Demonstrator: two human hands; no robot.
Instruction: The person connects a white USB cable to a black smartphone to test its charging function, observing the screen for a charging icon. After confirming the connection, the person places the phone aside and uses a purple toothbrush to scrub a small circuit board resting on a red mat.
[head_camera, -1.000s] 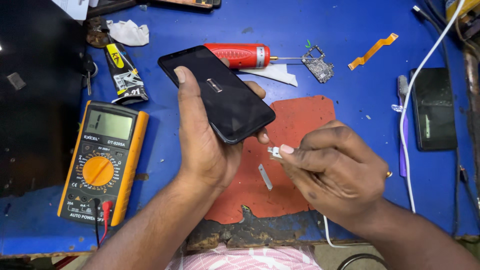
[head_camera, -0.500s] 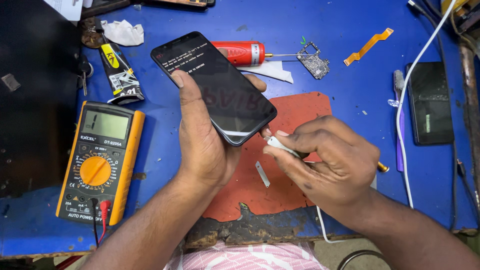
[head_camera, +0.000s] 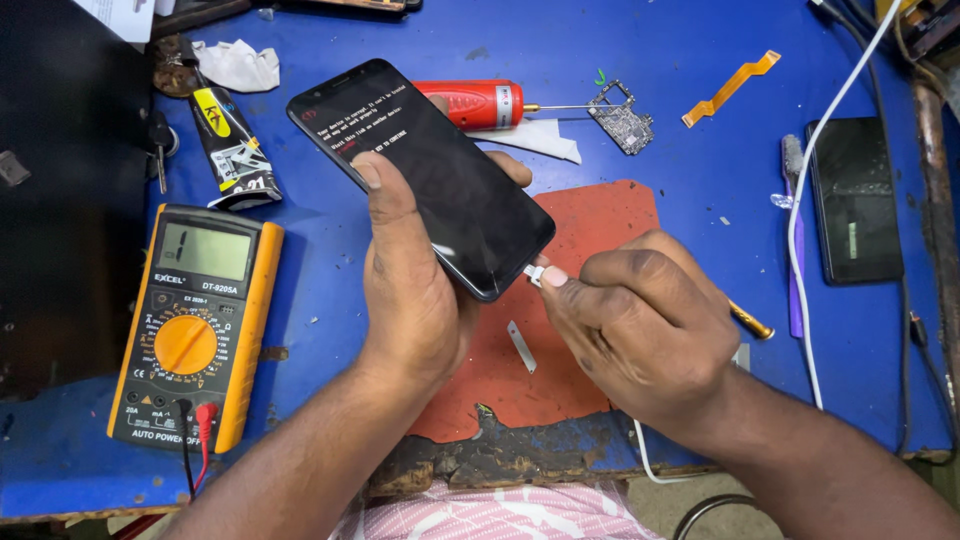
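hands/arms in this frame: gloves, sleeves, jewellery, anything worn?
Nothing worn. Left hand and right hand are bare, no gloves, no rings or watch visible. Both forearms are uncovered to the frame edge, no sleeves. Fingernails short.

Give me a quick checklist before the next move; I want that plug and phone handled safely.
1. Left hand grips the black phone firmly: ok.
2. Right hand pinches the white plug at the phone's bottom edge: ok.
3. Plug fully seated: cannot tell.
4. Phone screen lit, showing text: ok.
5. White cable free of snags: cannot tell.
6. Small metal strip on the red mat lies loose under the hands: not ok.
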